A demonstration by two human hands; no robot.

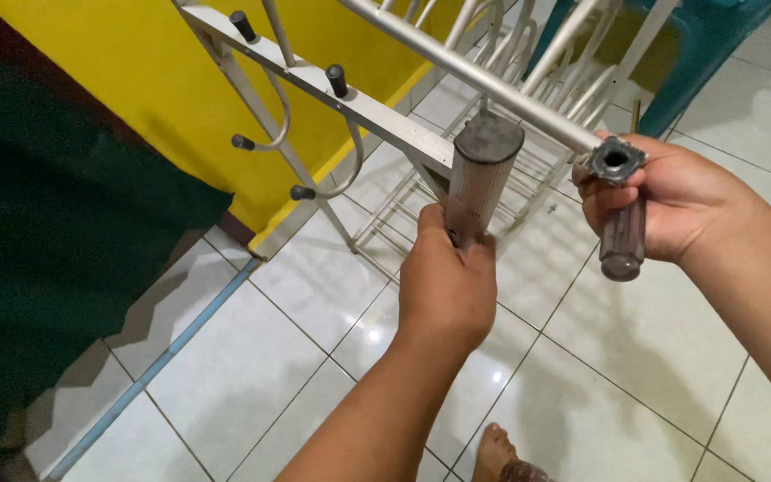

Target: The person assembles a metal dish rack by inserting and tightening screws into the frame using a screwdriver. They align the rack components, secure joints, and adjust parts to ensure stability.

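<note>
My left hand (446, 286) grips the lower end of a brown ribbed tool handle (479, 183) held upright, its dark cap at the top close to a grey metal rack (377, 112). My right hand (671, 205) is closed around a second dark translucent handle (622, 245) and the end of the rack's long metal tube (484, 80), whose open black end fitting (616, 161) faces me. The rack lies tilted on the floor, with curved wire hooks tipped in black caps.
White floor tiles (314, 286) lie below, with a yellow wall (136, 71) at the left and a dark green cloth (46, 250) at the far left. A teal object (716, 45) stands at the top right. My bare foot (497, 455) shows at the bottom.
</note>
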